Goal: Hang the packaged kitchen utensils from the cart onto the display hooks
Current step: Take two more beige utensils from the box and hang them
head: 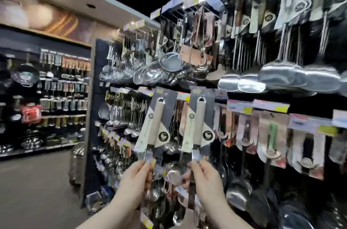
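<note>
While handle-up, utensils [155,125] in hands [135,179]

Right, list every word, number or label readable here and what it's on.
No text reads clearly.
On the left packaged utensil, in the left hand: logo and print blurred.
On the right packaged utensil, in the right hand: likewise blurred.
On the shelf price tags: blurred.
</note>
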Tool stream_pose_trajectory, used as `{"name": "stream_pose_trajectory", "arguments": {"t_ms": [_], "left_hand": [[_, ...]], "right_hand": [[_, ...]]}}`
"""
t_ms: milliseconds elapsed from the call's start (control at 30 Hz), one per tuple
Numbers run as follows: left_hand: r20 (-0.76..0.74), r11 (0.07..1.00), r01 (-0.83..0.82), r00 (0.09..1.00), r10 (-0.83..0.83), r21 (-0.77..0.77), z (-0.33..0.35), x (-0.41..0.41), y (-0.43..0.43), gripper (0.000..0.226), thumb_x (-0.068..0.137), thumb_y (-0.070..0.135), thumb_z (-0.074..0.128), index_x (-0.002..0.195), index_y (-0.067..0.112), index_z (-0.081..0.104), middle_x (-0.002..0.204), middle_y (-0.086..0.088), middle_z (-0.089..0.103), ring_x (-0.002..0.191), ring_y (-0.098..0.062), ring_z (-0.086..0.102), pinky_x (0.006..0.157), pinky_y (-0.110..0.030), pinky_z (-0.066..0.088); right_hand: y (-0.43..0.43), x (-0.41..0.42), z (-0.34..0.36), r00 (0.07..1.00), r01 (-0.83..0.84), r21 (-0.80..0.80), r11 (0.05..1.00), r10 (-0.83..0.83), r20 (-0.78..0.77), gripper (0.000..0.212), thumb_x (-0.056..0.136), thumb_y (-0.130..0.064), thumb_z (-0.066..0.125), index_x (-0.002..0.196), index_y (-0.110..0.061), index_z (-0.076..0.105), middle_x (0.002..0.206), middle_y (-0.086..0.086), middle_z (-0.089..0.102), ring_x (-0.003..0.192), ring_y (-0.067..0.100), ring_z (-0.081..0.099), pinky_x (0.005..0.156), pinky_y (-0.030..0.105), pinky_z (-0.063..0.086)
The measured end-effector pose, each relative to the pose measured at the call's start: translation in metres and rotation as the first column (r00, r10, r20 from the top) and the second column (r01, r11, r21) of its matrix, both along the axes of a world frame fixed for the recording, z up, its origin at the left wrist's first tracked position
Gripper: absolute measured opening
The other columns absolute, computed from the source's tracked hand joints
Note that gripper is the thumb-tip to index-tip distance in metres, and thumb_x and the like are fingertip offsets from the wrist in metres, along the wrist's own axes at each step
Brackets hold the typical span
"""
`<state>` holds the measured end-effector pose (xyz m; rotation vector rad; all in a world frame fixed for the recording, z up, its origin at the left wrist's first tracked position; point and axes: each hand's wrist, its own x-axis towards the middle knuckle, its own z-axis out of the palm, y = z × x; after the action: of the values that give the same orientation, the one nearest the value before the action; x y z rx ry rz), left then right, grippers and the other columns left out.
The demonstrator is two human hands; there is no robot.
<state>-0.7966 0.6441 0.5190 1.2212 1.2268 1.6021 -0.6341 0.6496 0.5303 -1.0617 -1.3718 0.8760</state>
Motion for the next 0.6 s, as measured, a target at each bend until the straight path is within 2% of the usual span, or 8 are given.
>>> {"name": "stream_pose_trajectory", "arguments": {"t_ms": [167, 267, 333, 400, 467, 500, 600], "left_hand": [[0.07, 0.992, -0.007, 0.998, -0.001, 0.124, 0.048, -0.003, 0.091, 0.024, 0.094, 0.014, 0.049, 0.074, 0.005, 0.059, 0.045, 0.0, 0.048, 0.039, -0.015, 0.039, 0.037, -0.018, 0.029], [0.07, 0.981, 0.043, 0.996, -0.057, 0.19, 0.08, -0.006, 0.135, 0.026, 0.094, 0.014, 0.048, 0.072, 0.002, 0.057, 0.044, -0.001, 0.048, 0.037, -0.015, 0.039, 0.033, -0.018, 0.029], [0.067, 0.968, 0.068, 0.994, -0.086, 0.241, 0.103, -0.008, 0.164, 0.026, 0.094, 0.013, 0.047, 0.073, 0.001, 0.057, 0.044, -0.002, 0.047, 0.032, -0.013, 0.038, 0.031, -0.016, 0.029], [0.072, 0.956, 0.117, 0.987, -0.141, 0.267, 0.127, -0.009, 0.195, 0.027, 0.095, 0.014, 0.045, 0.074, 0.002, 0.057, 0.045, -0.002, 0.046, 0.03, -0.011, 0.036, 0.03, -0.014, 0.027], [0.07, 0.937, 0.179, 0.975, -0.209, 0.299, 0.15, -0.01, 0.225, 0.028, 0.096, 0.016, 0.042, 0.074, 0.005, 0.055, 0.044, 0.0, 0.045, 0.028, -0.009, 0.035, 0.03, -0.013, 0.025], [0.063, 0.924, 0.202, 0.97, -0.234, 0.324, 0.162, -0.011, 0.24, 0.028, 0.097, 0.017, 0.042, 0.075, 0.005, 0.055, 0.044, 0.0, 0.044, 0.027, -0.009, 0.034, 0.031, -0.012, 0.024], [0.007, 0.87, 0.261, 0.957, -0.291, 0.419, 0.197, -0.015, 0.28, 0.028, 0.096, 0.016, 0.042, 0.075, 0.004, 0.055, 0.048, -0.003, 0.044, 0.026, -0.008, 0.032, 0.031, -0.012, 0.022]], "right_hand": [[0.081, -0.005, 0.065, 1.0, 0.011, 0.112, 0.994, -0.009, -0.016, 0.022, 0.098, -0.014, 0.043, 0.082, -0.004, 0.055, 0.046, 0.001, 0.059, 0.035, 0.012, 0.054, 0.039, 0.02, 0.045], [0.117, -0.008, 0.103, 0.999, 0.025, 0.189, 0.982, -0.031, 0.032, 0.025, 0.098, -0.015, 0.044, 0.077, -0.007, 0.053, 0.045, 0.0, 0.06, 0.037, 0.015, 0.055, 0.047, 0.029, 0.048], [0.134, -0.011, 0.13, 0.996, 0.045, 0.252, 0.967, -0.064, 0.068, 0.025, 0.098, -0.014, 0.043, 0.077, -0.005, 0.052, 0.045, 0.0, 0.06, 0.037, 0.015, 0.055, 0.048, 0.03, 0.049], [0.156, -0.011, 0.157, 0.99, 0.075, 0.305, 0.949, -0.107, 0.089, 0.022, 0.098, -0.015, 0.043, 0.084, 0.0, 0.052, 0.053, 0.003, 0.061, 0.04, 0.015, 0.055, 0.048, 0.03, 0.051], [0.179, -0.011, 0.183, 0.972, 0.151, 0.376, 0.914, -0.206, 0.111, 0.02, 0.097, -0.015, 0.044, 0.083, -0.001, 0.05, 0.06, 0.01, 0.061, 0.042, 0.016, 0.055, 0.057, 0.04, 0.055], [0.191, -0.012, 0.196, 0.96, 0.192, 0.41, 0.892, -0.257, 0.109, 0.021, 0.097, -0.014, 0.043, 0.079, -0.004, 0.048, 0.059, 0.011, 0.06, 0.04, 0.016, 0.054, 0.056, 0.04, 0.054], [0.222, -0.017, 0.239, 0.927, 0.307, 0.454, 0.837, -0.371, 0.056, 0.022, 0.098, -0.012, 0.039, 0.078, -0.008, 0.046, 0.055, 0.01, 0.054, 0.028, 0.01, 0.047, 0.037, 0.019, 0.043]]}}
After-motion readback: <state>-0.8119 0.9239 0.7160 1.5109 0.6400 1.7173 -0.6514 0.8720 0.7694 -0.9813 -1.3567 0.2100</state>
